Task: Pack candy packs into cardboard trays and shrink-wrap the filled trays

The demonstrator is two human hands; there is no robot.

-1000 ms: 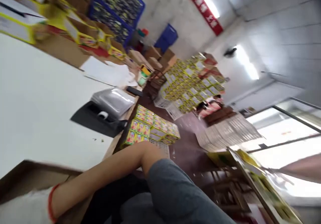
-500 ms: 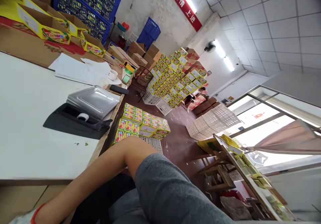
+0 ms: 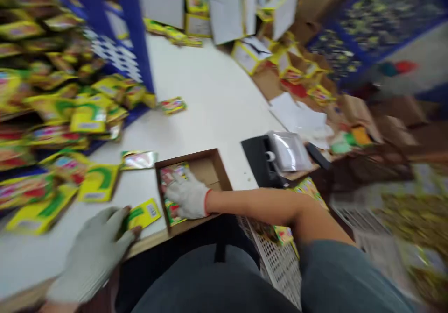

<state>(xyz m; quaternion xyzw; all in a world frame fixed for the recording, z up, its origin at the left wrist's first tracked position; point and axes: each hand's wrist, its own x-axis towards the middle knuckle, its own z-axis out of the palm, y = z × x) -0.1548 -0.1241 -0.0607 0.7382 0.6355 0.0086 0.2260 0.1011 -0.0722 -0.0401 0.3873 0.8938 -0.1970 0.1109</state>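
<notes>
My left hand (image 3: 101, 245), in a pale glove with bare fingertips, pinches the left end of a yellow packet (image 3: 144, 214) near the table's front edge. Right of it stands a shallow open cardboard box (image 3: 224, 175) with colourful packets (image 3: 182, 169) along its left side. Inside that box, my gloved right hand (image 3: 187, 195) lies over the packets with its fingers spread. Its palm hides part of them. A silvery-backed packet (image 3: 139, 160) lies just left of the box, and another small packet (image 3: 173, 105) lies farther back on the table.
Many yellow packets (image 3: 89, 114) spill from a blue crate (image 3: 135, 32) at left. Folded boxes (image 3: 252, 53) stand at the back. A clear plastic lid and black tape holder (image 3: 259, 161) sit right of the box. White crates (image 3: 276, 252) stand below the table's right edge.
My view has swung from the room on the right to the tabletop. Both gloved hands now show, with the left on a yellow packet and the right inside the box.
</notes>
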